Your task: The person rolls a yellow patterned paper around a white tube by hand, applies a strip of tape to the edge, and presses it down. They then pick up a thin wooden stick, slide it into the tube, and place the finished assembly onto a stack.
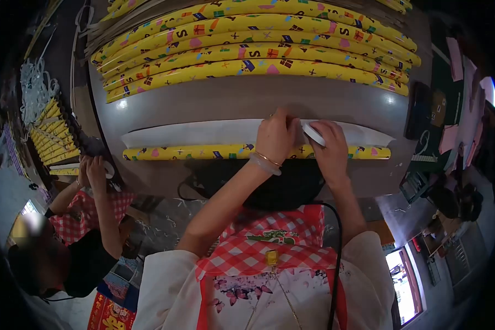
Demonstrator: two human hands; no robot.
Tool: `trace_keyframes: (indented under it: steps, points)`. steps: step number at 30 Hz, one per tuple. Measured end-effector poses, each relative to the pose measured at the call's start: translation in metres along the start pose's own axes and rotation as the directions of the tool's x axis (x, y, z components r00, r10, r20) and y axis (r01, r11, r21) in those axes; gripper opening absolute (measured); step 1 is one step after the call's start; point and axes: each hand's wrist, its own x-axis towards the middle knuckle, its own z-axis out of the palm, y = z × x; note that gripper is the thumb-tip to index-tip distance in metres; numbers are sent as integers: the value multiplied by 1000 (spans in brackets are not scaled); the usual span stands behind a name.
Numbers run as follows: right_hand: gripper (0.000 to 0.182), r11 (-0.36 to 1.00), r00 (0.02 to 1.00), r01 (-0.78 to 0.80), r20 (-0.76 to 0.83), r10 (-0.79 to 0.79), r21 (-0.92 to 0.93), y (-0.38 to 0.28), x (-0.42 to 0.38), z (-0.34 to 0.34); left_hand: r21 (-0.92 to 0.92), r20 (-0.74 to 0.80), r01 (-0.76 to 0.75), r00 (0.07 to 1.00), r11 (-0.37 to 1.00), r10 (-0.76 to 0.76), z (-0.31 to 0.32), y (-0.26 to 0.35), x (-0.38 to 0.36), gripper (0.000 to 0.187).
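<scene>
I see the right hand (334, 147) holding a white roll (313, 134); the left hand (275, 136) pinches something I can't quite see.

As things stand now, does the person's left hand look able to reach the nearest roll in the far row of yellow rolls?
Probably yes: only bare table top shows between the left hand and the nearest roll of that row. The hand would likely first have to leave the white sheet.

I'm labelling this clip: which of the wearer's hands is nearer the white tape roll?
Right. The right hand grips the white tape roll; the left hand is just to the roll's left, over the yellow wrapping paper.
</scene>
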Motion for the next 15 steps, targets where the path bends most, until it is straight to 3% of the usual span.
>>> trace_keyframes:
  steps: [15]
  points:
    - [38, 959, 990, 59, 136, -21, -277, 4, 5, -30, -14, 40, 34, 999, 999, -34, 0, 0, 3, 18]
